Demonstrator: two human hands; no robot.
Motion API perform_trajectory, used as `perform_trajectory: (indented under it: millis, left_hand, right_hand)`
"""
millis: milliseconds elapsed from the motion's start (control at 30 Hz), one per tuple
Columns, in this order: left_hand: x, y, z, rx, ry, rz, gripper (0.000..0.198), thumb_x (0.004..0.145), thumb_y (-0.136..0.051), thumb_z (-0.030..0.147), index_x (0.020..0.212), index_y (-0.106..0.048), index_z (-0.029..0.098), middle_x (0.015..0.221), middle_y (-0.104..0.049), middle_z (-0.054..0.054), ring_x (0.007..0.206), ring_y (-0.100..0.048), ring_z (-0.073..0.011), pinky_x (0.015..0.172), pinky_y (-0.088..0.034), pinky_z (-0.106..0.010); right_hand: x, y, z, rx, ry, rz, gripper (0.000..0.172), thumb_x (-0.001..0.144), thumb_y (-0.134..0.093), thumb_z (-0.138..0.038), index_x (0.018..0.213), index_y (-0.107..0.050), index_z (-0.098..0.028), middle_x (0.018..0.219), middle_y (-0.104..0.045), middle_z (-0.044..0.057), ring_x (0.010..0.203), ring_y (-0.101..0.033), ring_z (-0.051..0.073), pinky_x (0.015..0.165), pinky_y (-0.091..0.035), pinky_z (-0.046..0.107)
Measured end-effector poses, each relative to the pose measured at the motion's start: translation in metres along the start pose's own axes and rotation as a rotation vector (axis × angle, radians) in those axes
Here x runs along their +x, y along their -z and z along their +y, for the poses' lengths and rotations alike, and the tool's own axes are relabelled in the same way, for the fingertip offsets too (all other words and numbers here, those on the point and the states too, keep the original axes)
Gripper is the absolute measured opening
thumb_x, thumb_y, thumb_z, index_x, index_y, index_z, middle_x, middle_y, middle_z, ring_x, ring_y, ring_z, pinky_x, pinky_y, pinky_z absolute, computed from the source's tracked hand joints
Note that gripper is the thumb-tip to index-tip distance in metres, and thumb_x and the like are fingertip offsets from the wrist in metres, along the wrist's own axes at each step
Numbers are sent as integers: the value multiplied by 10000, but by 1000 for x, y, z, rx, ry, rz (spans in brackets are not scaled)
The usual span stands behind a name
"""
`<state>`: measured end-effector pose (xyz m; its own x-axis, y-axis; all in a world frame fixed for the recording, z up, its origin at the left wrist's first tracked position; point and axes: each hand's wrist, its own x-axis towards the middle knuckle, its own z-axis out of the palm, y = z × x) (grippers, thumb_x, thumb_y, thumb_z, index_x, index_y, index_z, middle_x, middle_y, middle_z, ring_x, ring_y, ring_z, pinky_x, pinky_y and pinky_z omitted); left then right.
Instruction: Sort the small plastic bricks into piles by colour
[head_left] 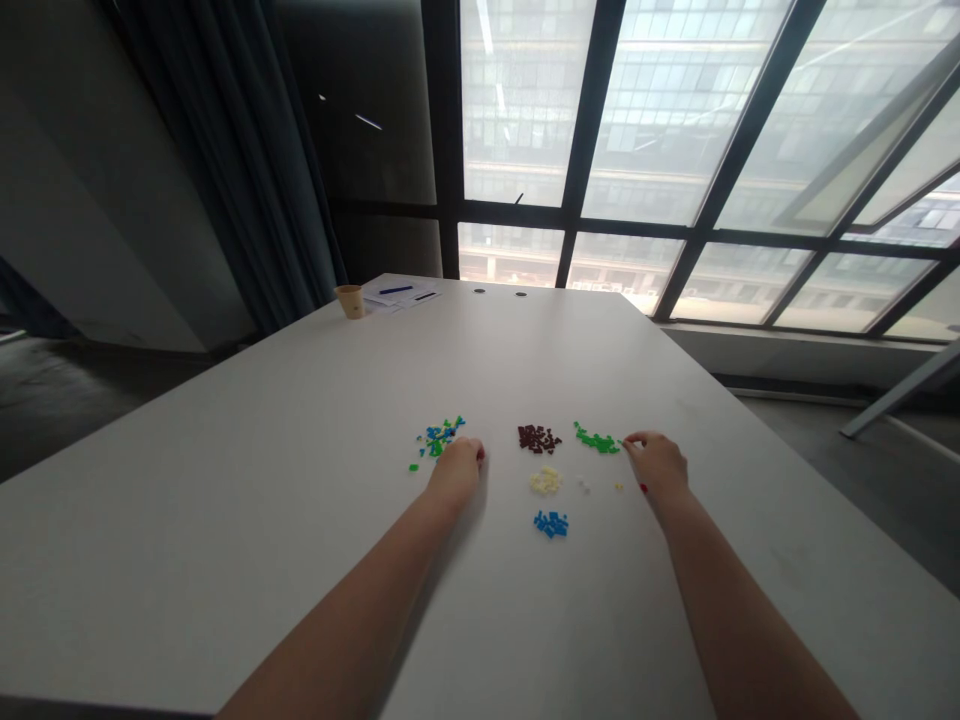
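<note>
My left hand (pixel 457 466) is closed beside a mixed pile of small blue and green building bricks (pixel 440 437), partly covering it. A small red brick (pixel 481 454) shows at its fingertips. My right hand (pixel 660 462) is pinched at the right end of the green brick pile (pixel 598 440), its fingertips on a small green brick (pixel 622 443). Near its wrist lies a red brick (pixel 643 488). Between the hands are a dark brown pile (pixel 538 438), a pale yellow pile (pixel 546 481) and a blue pile (pixel 551 524).
A few white bricks (pixel 583 484) and some yellow bricks (pixel 619 486) lie right of the pale yellow pile. At the far left of the white table (pixel 300 470) stand a tan cup (pixel 350 302) and papers (pixel 397 292) with pens. Two dark discs (pixel 520 294) lie at the far edge.
</note>
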<state>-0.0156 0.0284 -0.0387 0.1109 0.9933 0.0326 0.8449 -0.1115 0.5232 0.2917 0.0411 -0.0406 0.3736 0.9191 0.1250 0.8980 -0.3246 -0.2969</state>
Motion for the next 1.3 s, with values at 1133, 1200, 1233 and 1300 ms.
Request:
perform_trajectory:
  millis: [1133, 1200, 1233, 1300]
  left_hand:
    - [-22, 5, 47, -1262, 116, -368, 357, 530, -760, 350, 792, -622, 150, 701, -588, 0, 634, -515, -71, 623, -369, -200]
    - [-24, 6, 49, -1321, 153, -415, 348, 528, -767, 329, 795, -643, 141, 679, -566, 6, 612, -491, -55, 624, -366, -195]
    - [-25, 7, 51, -1359, 169, -445, 334, 531, -768, 316, 785, -650, 134, 657, -549, 10, 595, -475, -47, 614, -363, -191]
    - [-26, 8, 52, -1430, 210, -505, 294, 547, -765, 299, 759, -655, 126, 625, -517, 15, 572, -452, -39, 591, -356, -183]
  right_hand:
    - [-85, 19, -87, 578, 939, 93, 168, 818, -509, -260, 874, -661, -217, 674, -576, 24, 679, -516, 146, 656, -416, 283]
    - [-85, 20, -86, 581, 919, 102, 168, 816, -514, -263, 885, -660, -218, 670, -571, 22, 682, -515, 147, 657, -418, 285]
    - [-85, 21, -86, 583, 907, 111, 162, 813, -519, -261, 882, -660, -219, 678, -575, 22, 691, -519, 149, 663, -419, 286]
    - [-85, 24, -87, 582, 886, 135, 146, 804, -529, -252, 866, -658, -219, 703, -588, 25, 713, -531, 152, 679, -422, 289]
